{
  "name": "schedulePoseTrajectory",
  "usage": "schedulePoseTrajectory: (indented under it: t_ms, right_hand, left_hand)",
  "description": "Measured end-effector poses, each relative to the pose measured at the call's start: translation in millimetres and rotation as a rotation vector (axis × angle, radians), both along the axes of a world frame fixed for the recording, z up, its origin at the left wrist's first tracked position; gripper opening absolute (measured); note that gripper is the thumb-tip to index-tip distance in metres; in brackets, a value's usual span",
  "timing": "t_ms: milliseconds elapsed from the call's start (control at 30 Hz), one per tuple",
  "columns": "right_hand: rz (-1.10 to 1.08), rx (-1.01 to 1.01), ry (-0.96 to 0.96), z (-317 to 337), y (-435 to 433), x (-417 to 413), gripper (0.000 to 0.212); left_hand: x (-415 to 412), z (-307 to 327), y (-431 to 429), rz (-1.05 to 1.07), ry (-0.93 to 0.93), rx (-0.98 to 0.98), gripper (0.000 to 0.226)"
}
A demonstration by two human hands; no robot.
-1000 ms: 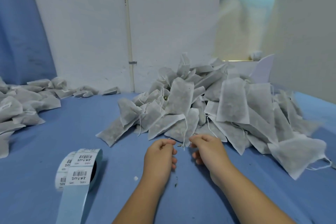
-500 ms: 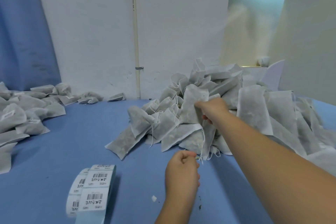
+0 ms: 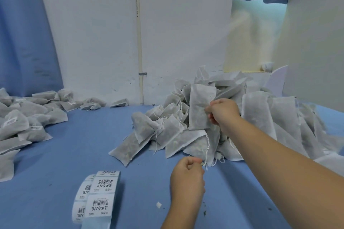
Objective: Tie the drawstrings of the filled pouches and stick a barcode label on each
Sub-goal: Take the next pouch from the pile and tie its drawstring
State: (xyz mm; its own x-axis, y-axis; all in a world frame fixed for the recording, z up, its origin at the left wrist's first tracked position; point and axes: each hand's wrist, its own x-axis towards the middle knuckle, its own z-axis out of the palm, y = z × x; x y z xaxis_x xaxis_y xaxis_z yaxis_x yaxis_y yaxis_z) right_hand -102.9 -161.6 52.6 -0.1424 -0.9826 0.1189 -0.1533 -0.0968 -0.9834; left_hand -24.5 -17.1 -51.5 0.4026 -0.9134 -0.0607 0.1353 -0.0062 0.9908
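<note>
My right hand (image 3: pixel 224 112) has risen from beside my left hand (image 3: pixel 188 182) and grips a pouch (image 3: pixel 199 102); the left stays curled, hold unclear.

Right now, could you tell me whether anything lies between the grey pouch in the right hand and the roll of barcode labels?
Only the pile's front pouches lie between the grey mesh pouch the right hand grips and the white barcode-label roll; past them only the blue table shows.
</note>
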Motion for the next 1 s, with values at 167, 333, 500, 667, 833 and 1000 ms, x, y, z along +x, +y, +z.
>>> schedulePoseTrajectory:
  t_ms: [167, 333, 500, 667, 833, 1000]
  right_hand:
    - [0.092, -0.107, -0.022, -3.3, 36.4, -19.1, 0.017]
    - [0.221, -0.108, -0.171, -23.1, 76.1, -43.9, 0.014]
    - [0.19, -0.154, -0.159, -53.9, 111.7, -59.4, 0.013]
    - [0.083, -0.359, 0.135, -77.0, 131.3, -53.1, 0.017]
    - [0.177, -0.615, 0.509, -84.6, 143.0, -51.3, 0.013]
    - [0.391, -0.58, 0.375, -82.2, 146.7, -49.2, 0.015]
  left_hand:
    - [1.3, 5.2, 4.2, 0.058, 0.019, -0.037, 0.025]
    - [2.0, 11.0, 5.4, 0.169, 0.005, -0.142, 0.023]
    - [-5.9, 19.1, 14.5, 0.223, -0.119, -0.308, 0.023]
    - [-23.2, 17.9, 20.2, 0.129, -0.407, -0.308, 0.028]
    - [-30.8, 16.9, 21.6, 0.022, -0.267, -0.266, 0.034]
    - [-22.4, 23.1, 22.6, -0.031, -0.077, -0.261, 0.034]
